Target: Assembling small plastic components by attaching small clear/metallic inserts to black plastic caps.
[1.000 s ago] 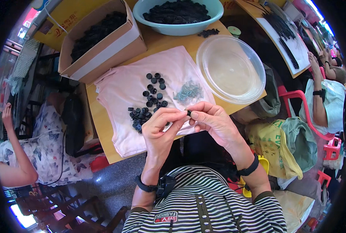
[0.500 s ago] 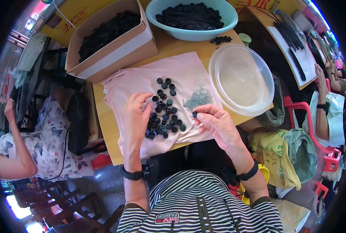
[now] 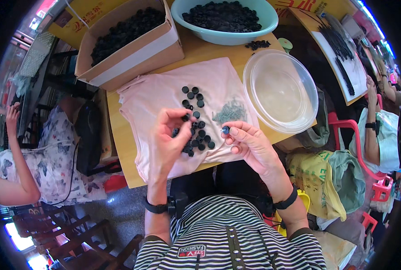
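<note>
My right hand (image 3: 250,144) pinches a small dark round part (image 3: 225,130) between thumb and fingertips, a thin metallic bit sticking out at its left. Over the left side of a spread of black round caps (image 3: 200,103), my left hand (image 3: 164,139) has thumb and fingers closed around one black cap (image 3: 186,117). Several caps are partly hidden behind that hand. Beyond my right hand lies a pile of small, thin, silvery-grey pieces (image 3: 230,111), too fine to name. Caps and pile rest on a pale pink cloth (image 3: 142,101).
A cardboard box (image 3: 133,56) and a light blue basin (image 3: 227,38), both full of black parts, stand at the table's back. A clear round plastic lid or tub (image 3: 281,92) lies at the right. Other people sit on both sides; a red plastic chair (image 3: 355,135) is on the right.
My left hand has moved slightly right and closed its fingers on a black cap. The part in my right hand has turned a little, with that hand nearly in place.
</note>
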The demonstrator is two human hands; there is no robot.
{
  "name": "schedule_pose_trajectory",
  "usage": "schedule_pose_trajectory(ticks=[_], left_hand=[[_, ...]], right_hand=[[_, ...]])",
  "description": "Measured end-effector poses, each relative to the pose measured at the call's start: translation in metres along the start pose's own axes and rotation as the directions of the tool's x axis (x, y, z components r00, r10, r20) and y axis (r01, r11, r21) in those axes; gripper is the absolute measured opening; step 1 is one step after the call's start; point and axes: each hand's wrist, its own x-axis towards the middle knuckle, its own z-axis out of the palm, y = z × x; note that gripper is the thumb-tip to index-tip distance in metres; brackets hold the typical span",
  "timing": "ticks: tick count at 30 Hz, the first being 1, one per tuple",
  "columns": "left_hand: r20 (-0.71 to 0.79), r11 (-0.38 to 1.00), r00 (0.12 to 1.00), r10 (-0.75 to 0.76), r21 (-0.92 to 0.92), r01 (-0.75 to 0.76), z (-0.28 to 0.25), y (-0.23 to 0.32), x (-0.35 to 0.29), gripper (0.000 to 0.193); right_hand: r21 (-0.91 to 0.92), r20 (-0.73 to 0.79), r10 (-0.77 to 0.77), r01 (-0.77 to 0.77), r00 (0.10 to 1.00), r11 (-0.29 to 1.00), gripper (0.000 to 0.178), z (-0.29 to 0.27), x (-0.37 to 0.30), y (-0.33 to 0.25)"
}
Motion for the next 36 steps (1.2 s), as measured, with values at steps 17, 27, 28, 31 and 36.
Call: schedule_pose_trajectory(ticks=[17,27,28,31,36], left_hand=[[0.075,0.991,0.997,-0.003,-0.135,0.013,0.026,0.016,-0.053,0.028],[0.082,0.973,0.997,0.003,-0.229,0.016,0.028,0.020,-0.059,0.030],[0.086,0.973,0.996,0.004,-0.229,0.016,0.028,0.019,-0.059,0.030],[0.106,0.965,0.994,0.017,-0.262,0.011,0.028,0.018,-0.058,0.029],[0.072,0.915,0.997,-0.004,-0.402,0.033,0.028,0.011,-0.058,0.022]], right_hand=[[-0.332,0.017,-0.332,0.318,0.943,0.888,0.022,0.029,-0.034,0.007],[-0.318,-0.006,-0.316,0.298,0.949,0.900,0.023,0.027,-0.033,0.013],[-0.303,-0.001,-0.312,0.297,0.950,0.906,0.022,0.027,-0.032,0.013],[-0.298,-0.005,-0.315,0.300,0.949,0.906,0.022,0.027,-0.031,0.013],[-0.357,-0.008,-0.403,0.374,0.915,0.856,0.020,0.034,-0.032,0.015]])
